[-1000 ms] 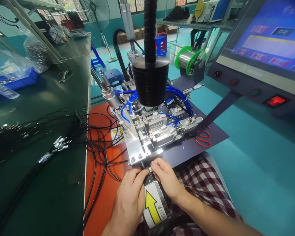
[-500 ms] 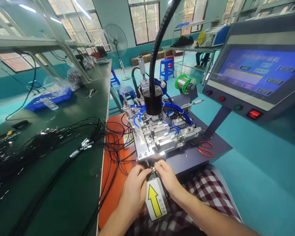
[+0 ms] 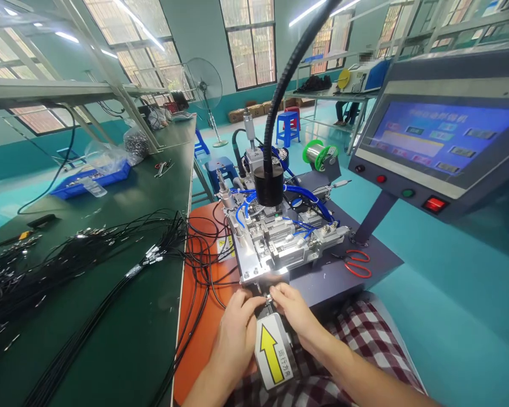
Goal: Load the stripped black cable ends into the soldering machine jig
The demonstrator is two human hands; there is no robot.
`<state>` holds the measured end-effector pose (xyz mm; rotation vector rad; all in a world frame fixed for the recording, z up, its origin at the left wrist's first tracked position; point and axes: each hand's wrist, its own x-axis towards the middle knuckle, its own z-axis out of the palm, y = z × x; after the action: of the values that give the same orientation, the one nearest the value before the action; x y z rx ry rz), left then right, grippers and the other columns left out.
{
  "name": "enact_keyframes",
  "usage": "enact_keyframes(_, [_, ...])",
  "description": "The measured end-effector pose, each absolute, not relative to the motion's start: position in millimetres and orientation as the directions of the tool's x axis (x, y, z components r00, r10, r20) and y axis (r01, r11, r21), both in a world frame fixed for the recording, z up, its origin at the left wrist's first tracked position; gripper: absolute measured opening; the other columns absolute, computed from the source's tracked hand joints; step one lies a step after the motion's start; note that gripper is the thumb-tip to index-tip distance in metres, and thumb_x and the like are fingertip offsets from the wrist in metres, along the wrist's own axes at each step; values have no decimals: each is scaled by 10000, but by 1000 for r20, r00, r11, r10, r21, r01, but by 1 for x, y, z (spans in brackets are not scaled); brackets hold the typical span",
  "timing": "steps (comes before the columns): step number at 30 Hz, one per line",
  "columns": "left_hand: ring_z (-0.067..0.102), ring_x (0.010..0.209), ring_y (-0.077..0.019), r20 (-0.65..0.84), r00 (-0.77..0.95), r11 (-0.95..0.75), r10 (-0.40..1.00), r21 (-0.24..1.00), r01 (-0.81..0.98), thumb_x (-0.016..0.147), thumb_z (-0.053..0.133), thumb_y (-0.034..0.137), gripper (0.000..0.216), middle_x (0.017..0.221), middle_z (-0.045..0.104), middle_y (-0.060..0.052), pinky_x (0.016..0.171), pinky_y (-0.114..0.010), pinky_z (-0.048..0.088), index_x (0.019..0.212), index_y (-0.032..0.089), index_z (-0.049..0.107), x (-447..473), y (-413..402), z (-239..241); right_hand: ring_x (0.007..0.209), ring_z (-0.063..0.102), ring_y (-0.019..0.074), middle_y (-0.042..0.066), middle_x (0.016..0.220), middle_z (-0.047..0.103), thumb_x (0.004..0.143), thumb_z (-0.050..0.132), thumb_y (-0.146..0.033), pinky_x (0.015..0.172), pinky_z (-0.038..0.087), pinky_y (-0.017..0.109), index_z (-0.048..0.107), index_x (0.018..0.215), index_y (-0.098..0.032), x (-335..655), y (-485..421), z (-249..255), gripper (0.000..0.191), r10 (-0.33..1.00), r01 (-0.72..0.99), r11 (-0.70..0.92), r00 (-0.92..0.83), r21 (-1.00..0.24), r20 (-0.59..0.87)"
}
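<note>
Both hands meet at the front edge of a metal fixture machine [image 3: 275,243] with blue air hoses. My left hand [image 3: 237,333] and my right hand [image 3: 294,314] each pinch a small metal connector [image 3: 268,296] between fingertips, just below the fixture's front plate. A white plate with a yellow arrow [image 3: 272,351] lies between my wrists. A black gooseneck lamp [image 3: 268,186] hangs over the fixture. What else the fingers hold is too small to see.
Black cables with metal ends [image 3: 89,254] spread over the green bench [image 3: 123,316] at left and loop onto an orange mat [image 3: 197,333]. Red scissors [image 3: 356,264] lie right of the fixture. A touchscreen console [image 3: 441,141] stands at right. A solder spool [image 3: 318,152] sits behind.
The head has lifted and drawn back, so more of the room shows. Both hands stay pinched at the fixture's front edge with little movement.
</note>
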<state>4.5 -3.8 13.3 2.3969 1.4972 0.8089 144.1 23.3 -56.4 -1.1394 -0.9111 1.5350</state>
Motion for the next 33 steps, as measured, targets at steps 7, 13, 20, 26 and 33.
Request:
enact_keyframes(7, [625,1015,-230,400,353,-474,845,257,842,872,373,108,351,1093,671,-103,860,-390,543,1100,197,626,-56,-15,2,477,266,91,-82,513,357,696,619,-608,481,221,246,392,556,-216,147,24,-52,474,966,-288,-259,-94,-922,-242])
enact_keyframes(13, [589,1106,-242,371,396,-464,840,114,878,858,377,85,473,1235,631,-73,895,-416,533,1257,255,566,-75,-25,-23,477,290,99,-82,502,364,677,623,-609,486,232,250,403,551,-220,148,22,-43,465,958,-274,-288,-92,-918,-273])
enact_keyframes(20, [610,1049,-251,343,441,-483,830,45,874,862,423,105,437,1122,662,-106,861,-373,546,1256,222,573,-71,-33,-12,462,275,95,-85,489,359,671,613,-606,477,209,252,400,545,-222,146,23,-43,457,957,-274,-289,-85,-917,-276])
enact_keyframes(26, [627,959,-216,327,464,-503,823,43,863,865,387,76,456,1031,652,-96,818,-328,544,1246,239,578,-70,-35,-9,463,268,93,-91,487,345,696,614,-573,478,213,252,398,548,-220,148,23,-45,439,956,-280,-293,-90,-914,-279])
enact_keyframes(33, [621,986,-228,324,466,-498,823,19,867,852,405,74,481,1057,634,-100,790,-319,551,1274,252,554,-68,-38,-11,469,313,101,-72,503,398,711,623,-578,467,244,245,414,548,-217,145,25,-57,447,949,-306,-316,-104,-898,-298])
